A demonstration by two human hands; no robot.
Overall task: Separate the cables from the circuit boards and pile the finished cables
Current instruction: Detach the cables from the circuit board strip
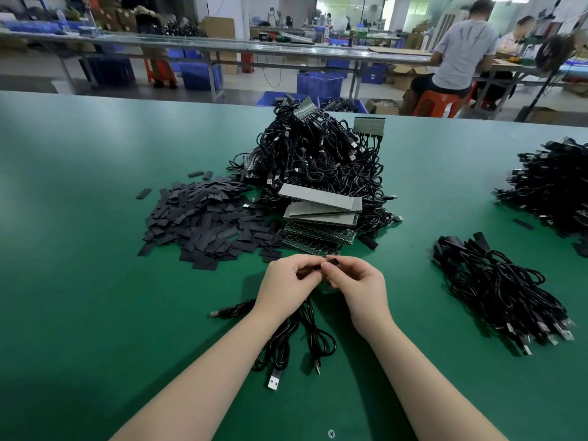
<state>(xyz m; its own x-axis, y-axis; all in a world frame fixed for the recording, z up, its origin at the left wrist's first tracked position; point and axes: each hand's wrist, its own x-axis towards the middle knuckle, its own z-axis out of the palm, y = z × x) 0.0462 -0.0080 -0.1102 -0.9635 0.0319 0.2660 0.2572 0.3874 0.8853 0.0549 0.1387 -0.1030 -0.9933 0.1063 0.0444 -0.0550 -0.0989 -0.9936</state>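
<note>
My left hand (pixel 289 283) and my right hand (pixel 359 281) meet over the green table, fingers curled, both pinching the small black end of a cable (pixel 332 261). Black USB cables (pixel 286 338) trail from under my hands toward me, their plugs lying on the table. Just beyond my hands lies a stack of circuit boards (pixel 321 218), leaning against a big tangled heap of black cables with boards (pixel 318 154). A neat pile of finished cables (pixel 496 288) lies to my right.
A spread of flat black sleeve pieces (pixel 203 218) covers the table left of the boards. Another cable heap (pixel 553 183) sits at the far right edge. Behind the table are benches, blue crates (pixel 319 84) and seated people (pixel 461 49).
</note>
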